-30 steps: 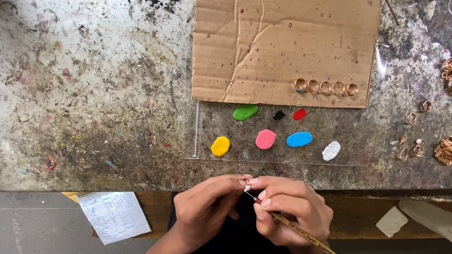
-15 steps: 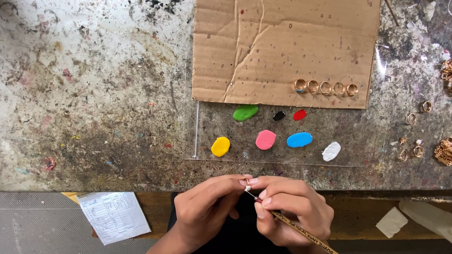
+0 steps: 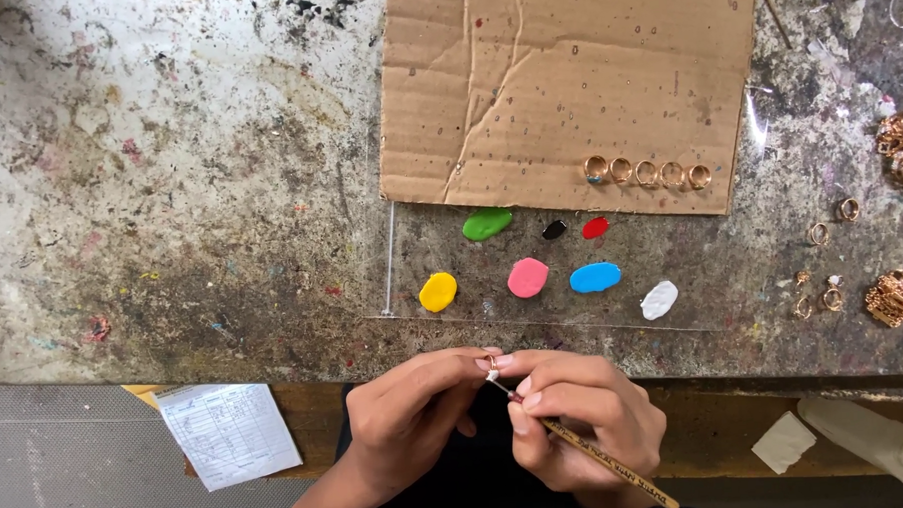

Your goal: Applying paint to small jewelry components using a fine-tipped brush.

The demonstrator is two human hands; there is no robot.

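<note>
Ring (image 3: 491, 362), small and gold, sits right at my fingertips, just off the near edge of the workbench (image 3: 169, 194). My left hand (image 3: 412, 421) has it pinched between thumb and forefinger, fingers pressed tight around it. My right hand (image 3: 577, 415) is closed on a thin wooden brush (image 3: 599, 459), held like a pen, its pale tip touching the ring; the handle runs back down to the right past my palm.

Up on the bench, a clear sheet (image 3: 533, 291) carries blobs of paint: green (image 3: 486, 223), black (image 3: 554, 229), red (image 3: 595, 227), yellow (image 3: 438, 292), pink (image 3: 527, 277), blue (image 3: 594, 277) and white (image 3: 659, 300). Beyond them lies a cardboard sheet (image 3: 566, 80) with a row of five gold rings (image 3: 647, 171) along its near edge. More loose rings (image 3: 822, 261) lie scattered to the right. A printed paper slip (image 3: 228, 432) lies down to my left.
</note>
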